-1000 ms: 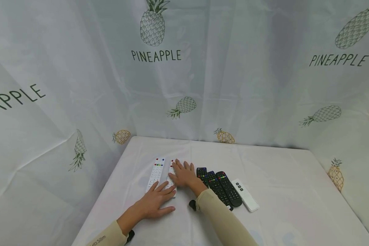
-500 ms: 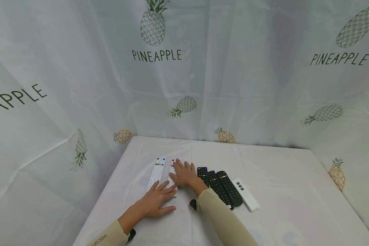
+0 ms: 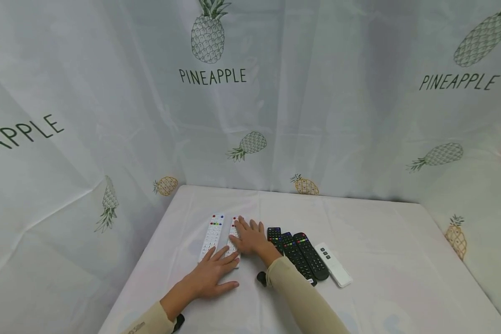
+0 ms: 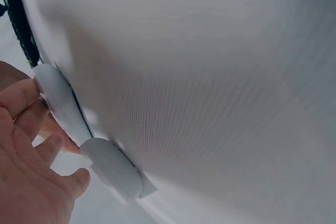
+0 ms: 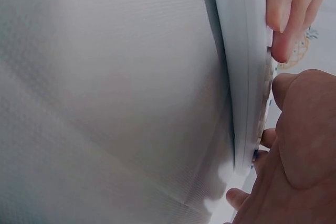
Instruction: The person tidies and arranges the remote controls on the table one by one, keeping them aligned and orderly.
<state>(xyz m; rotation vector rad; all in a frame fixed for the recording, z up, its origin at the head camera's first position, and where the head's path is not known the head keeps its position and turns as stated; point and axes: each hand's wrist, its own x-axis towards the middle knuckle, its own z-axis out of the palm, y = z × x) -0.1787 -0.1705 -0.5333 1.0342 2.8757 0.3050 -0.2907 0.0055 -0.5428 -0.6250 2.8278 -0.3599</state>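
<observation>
Gripping nothing, the splayed left hand (image 3: 210, 276) is lying over the ends of two white remotes (image 3: 212, 234), the splayed right hand (image 3: 250, 237) half-covering one; button-studded black remotes (image 3: 311, 256) are sharing the table (image 3: 392, 260), creased cloth (image 3: 338, 106) hanging behind.

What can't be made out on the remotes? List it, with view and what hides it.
Head: near end of the left white remote, behind the left hand.
Head: parts of the middle white remote, behind the left hand and right hand.
Head: near end of the leftmost black remote, behind the right arm.
Head: any marks on the buttons of the right white remote, too small.
Left wrist: rest of the dark remote, cut off at top left.
</observation>
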